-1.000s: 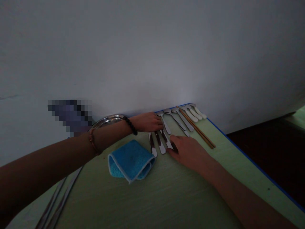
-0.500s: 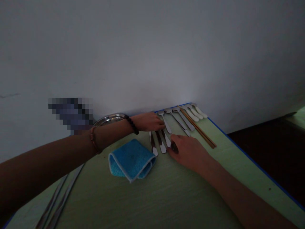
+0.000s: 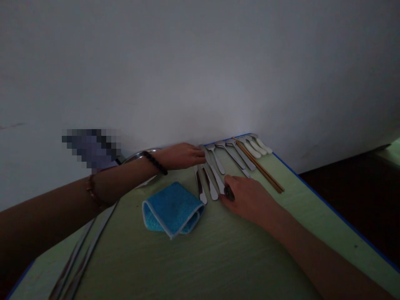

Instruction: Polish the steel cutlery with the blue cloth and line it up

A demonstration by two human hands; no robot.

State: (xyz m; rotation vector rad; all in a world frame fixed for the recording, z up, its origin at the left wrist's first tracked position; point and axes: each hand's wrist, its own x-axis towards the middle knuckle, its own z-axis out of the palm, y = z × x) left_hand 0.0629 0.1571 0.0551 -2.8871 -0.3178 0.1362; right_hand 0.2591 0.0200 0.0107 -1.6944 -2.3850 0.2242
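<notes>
On a green table several table knives lie side by side next to a row of metal spoons. My left hand lies flat with its fingers stretched out, fingertips at the blade tip of one knife. My right hand is closed round the dark handle end of that same knife, thumb on top. A folded blue cloth rests just left of the knives, below my left wrist.
Wooden chopsticks and white-handled spoons lie at the far right corner near the wall. A steel plate sits behind my left forearm. Long metal pieces lie at the near left. The table's blue edge runs along the right.
My left hand has drawn back a little to the left along the wall. The knife between my hands now lies apart from the others, straighter. My right hand has barely moved.
</notes>
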